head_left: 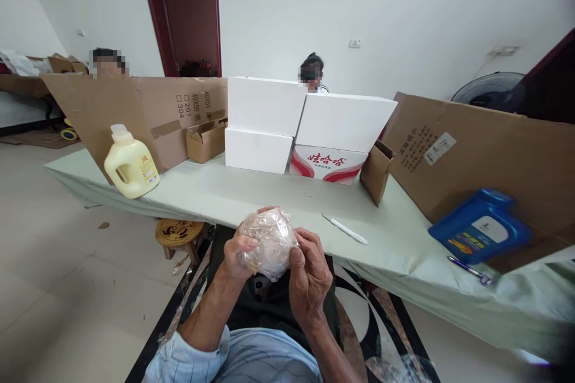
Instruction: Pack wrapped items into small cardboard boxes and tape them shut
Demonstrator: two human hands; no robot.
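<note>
The head-worn camera faces forward and down, close above the left hand (237, 256) and right hand (312, 272), covering the table (197, 190) through to the far wall (278, 12).

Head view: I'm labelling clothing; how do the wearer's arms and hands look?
The left hand and right hand are ungloved, with no watch visible. A pale blue sleeve with thin dark lines leaves the left forearm bare; no right sleeve shows.

1. Near bundle (270, 248): clear, whitish plastic wrap.
2. Tablecloth (211, 191): pale green.
3. Left jug (137, 163): pale yellow.
4. Right bottle (480, 228): blue, white-and-orange label.
5. 3 far boxes (265, 106): plain white.
6. Far carton (327, 166): white, red lettering and swooshes.
7. Near sleeve (191, 358): light blue, thin dark stripes.
</note>
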